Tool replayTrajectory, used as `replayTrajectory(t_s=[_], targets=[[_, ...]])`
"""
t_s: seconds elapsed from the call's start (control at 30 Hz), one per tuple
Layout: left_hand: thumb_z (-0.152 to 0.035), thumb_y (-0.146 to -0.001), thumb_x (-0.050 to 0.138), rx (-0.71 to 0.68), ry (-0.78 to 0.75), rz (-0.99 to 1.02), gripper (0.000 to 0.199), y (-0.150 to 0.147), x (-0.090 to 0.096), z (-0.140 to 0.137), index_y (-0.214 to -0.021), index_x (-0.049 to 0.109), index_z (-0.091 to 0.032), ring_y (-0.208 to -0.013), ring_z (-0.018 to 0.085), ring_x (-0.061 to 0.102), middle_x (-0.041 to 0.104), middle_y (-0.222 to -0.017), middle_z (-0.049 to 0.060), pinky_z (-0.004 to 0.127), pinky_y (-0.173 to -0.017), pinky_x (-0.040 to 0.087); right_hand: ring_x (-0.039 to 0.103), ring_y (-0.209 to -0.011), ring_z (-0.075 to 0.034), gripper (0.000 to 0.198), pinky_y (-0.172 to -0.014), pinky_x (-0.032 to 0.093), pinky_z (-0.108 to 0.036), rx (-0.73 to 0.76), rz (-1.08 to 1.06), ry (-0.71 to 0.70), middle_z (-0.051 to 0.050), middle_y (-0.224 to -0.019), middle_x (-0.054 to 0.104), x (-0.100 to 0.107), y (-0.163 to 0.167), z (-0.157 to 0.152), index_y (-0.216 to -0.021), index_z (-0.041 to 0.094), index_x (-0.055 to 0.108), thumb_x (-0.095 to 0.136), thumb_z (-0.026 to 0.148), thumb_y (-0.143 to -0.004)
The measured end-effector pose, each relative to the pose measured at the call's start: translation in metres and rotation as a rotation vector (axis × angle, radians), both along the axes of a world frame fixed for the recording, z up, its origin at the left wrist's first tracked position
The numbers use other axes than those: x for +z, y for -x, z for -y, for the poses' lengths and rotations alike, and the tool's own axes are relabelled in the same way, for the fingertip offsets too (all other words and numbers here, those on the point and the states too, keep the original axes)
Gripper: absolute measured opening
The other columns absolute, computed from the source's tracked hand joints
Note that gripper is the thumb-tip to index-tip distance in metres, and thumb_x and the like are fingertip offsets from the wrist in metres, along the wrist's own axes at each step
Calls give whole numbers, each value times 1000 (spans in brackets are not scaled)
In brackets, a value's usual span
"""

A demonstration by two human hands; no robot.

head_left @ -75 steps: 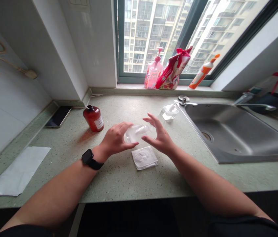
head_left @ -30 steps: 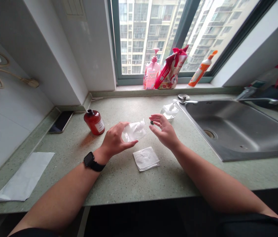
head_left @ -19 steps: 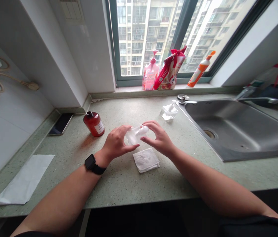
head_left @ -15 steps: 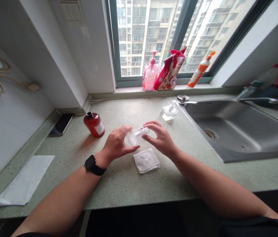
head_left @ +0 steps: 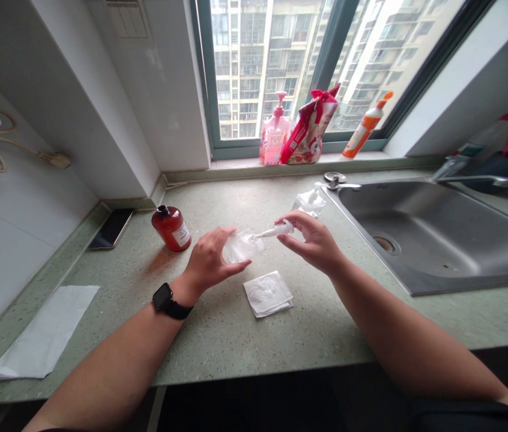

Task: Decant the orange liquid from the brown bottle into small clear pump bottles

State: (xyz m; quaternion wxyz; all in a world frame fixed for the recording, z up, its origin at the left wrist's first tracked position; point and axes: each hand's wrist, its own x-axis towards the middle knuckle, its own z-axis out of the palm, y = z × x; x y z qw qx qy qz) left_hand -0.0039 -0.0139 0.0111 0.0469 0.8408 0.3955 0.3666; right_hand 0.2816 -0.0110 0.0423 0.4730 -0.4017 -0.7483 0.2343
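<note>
My left hand (head_left: 212, 255) is wrapped around a clear bottle (head_left: 239, 247) that lies tilted, its mouth towards the right. Between the fingertips of my right hand (head_left: 308, 239) is a white pump head (head_left: 284, 228); its stem reaches left to the bottle's mouth, and I cannot tell how much of it is still inside. Just in front of the bottle lies a folded white paper towel (head_left: 268, 294) on the counter. A second clear pump bottle (head_left: 310, 203) stands behind my right hand, partly covered by it. The open reddish-brown bottle (head_left: 172, 229) stands to the left.
On the left lie a phone (head_left: 110, 229) and a sheet of white paper (head_left: 47, 330). A steel sink (head_left: 443, 231) is set into the counter at right. A pink pump bottle (head_left: 274, 141), a red bag (head_left: 310, 129) and an orange-white bottle (head_left: 366, 129) line the windowsill.
My right hand has moved right with the pump head, drawing its stem out of the clear bottle's neck. The left hand has shifted slightly left, tilting the bottle.
</note>
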Motion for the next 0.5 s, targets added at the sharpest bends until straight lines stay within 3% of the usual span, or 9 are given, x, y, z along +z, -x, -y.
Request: replayTrajectory(t_s=[0.5], targets=[[-50, -86, 89, 38, -2, 32, 65, 3, 1, -2, -137, 59, -22, -115, 33, 76, 76, -125, 12, 50, -102, 62, 70, -96, -24, 22, -92, 56, -46, -53, 111, -3, -3, -101, 76, 11, -18, -5, -107, 29, 75, 75, 46, -92]])
